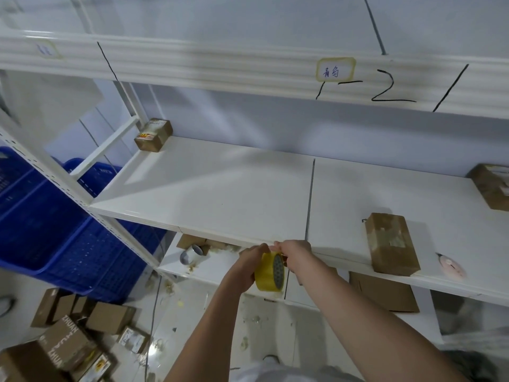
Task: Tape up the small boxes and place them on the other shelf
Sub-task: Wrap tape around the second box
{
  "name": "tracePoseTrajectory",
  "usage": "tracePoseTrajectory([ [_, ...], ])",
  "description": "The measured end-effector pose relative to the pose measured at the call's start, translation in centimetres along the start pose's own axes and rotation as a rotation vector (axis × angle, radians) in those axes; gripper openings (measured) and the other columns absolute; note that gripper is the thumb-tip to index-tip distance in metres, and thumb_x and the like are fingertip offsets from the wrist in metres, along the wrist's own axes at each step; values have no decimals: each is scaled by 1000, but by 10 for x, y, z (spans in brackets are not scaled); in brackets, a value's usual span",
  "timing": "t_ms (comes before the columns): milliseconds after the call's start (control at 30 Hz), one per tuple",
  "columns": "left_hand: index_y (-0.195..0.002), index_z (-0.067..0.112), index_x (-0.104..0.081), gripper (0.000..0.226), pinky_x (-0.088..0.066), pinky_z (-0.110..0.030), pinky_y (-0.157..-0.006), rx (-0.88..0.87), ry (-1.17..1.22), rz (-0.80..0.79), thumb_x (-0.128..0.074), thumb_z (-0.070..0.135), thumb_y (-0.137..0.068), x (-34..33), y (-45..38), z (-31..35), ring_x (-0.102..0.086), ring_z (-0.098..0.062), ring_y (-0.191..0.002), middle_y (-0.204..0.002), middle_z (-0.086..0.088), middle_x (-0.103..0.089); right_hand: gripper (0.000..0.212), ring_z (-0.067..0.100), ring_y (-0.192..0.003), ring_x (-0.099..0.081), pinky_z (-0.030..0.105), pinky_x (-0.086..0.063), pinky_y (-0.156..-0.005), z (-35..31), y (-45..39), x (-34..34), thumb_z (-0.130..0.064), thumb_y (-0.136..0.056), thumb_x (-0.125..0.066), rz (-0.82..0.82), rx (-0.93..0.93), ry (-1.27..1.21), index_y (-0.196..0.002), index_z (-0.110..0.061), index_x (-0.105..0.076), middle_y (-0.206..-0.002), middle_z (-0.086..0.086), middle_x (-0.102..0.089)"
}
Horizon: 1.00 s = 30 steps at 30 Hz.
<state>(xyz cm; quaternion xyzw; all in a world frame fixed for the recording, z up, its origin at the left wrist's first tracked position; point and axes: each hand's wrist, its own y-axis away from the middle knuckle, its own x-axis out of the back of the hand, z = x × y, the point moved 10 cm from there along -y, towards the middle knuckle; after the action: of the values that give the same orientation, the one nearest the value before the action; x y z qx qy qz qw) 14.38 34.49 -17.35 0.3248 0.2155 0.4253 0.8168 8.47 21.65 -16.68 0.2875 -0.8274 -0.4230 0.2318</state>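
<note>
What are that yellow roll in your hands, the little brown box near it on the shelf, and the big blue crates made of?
Yellow roll: apparently glossy plastic packing tape, translucent.
Brown box: matte cardboard, with shiny tape strips.
Blue crates: likely moulded plastic, with perforated walls.

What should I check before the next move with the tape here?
1. Tape roll held: ok, left hand grips its side in front of the shelf edge.
2. Tape end found: cannot tell, right hand pinches at the top of the roll, but no pulled strip is visible.
3. Box within reach: ok, it lies on the shelf to the right of the hands.
4. Box flaps shut and flat: cannot tell, its top already shows shiny patches.
5. Space on the shelf to work: ok, bare surface ahead of the hands.
6. Other boxes out of the way: ok, one at the back left corner, one at the right edge.
</note>
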Motion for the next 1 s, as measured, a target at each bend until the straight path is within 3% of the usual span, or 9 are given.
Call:
tracePoseTrajectory([
  [133,-120,10,-60,54,-55,-50,-96,37,-26,43,-59,36,-72,3,-2,2,-65,-38,-108,-117,-21,-66,7,13,-62,-69,22,-51,-50,-4,-3,-2,-1,-88,-72,16,15,3,-88,5,-70,-61,4,-72],
  [233,-119,11,-60,70,-54,-51,-97,47,2,48,-64,42,-56,3,-8,1,-67,-38,-105,-115,-22,-68,9,18,-67,-72,28,-58,-67,-10,-4,0,5,-92,-61,22,46,0,-92,7,-70,-63,7,-72],
  [267,-118,12,-62,70,-53,-51,-97,53,9,53,-66,44,-56,3,-9,0,-68,-37,-103,-113,-22,-70,8,20,-68,-71,29,-58,-65,-11,-1,1,6,-91,-62,27,55,10,-91,6,-69,-64,7,-71],
  [367,-114,13,-67,52,-54,-49,-97,17,-40,98,-68,51,-79,3,-6,3,-69,-33,-98,-106,-17,-73,14,21,-67,-62,26,-46,-51,-7,5,2,-1,-84,-73,63,49,22,-95,4,-66,-78,10,-69],
  [433,-111,11,-68,44,-56,-48,-94,-31,-118,138,-67,49,-89,5,-5,6,-69,-32,-98,-105,-15,-71,33,27,-84,-67,29,-49,-62,-5,4,4,-10,-79,-82,78,72,37,-106,4,-67,-97,14,-73],
  [500,-102,10,-69,38,-58,-48,-91,-46,-129,162,-70,46,-88,6,-3,5,-69,-33,-94,-101,-16,-72,38,30,-92,-67,30,-50,-69,-5,5,3,-14,-80,-83,72,96,37,-109,4,-67,-106,16,-72],
  [767,-98,8,-69,32,-60,-42,-82,-68,-53,211,-72,38,-89,14,6,11,-70,-30,-87,-95,-15,-72,5,22,-79,-72,36,-61,-81,-17,19,-7,-9,-81,-75,22,189,22,-78,-6,-74,-77,4,-76],
  [833,-94,8,-72,27,-61,-43,-81,-76,-62,194,-75,34,-87,14,8,12,-69,-29,-80,-91,-15,-73,12,20,-74,-69,33,-60,-78,-18,24,1,-7,-81,-73,18,212,19,-69,-9,-71,-74,4,-75],
  [1000,-97,9,-74,14,-58,-29,-63,-111,-195,123,-70,21,-91,-4,13,30,-68,-24,-71,-88,-13,-72,6,20,-75,-68,39,-62,-78,-22,28,24,-13,-79,-78,19,289,28,-74,-15,-76,-81,5,-76],
])
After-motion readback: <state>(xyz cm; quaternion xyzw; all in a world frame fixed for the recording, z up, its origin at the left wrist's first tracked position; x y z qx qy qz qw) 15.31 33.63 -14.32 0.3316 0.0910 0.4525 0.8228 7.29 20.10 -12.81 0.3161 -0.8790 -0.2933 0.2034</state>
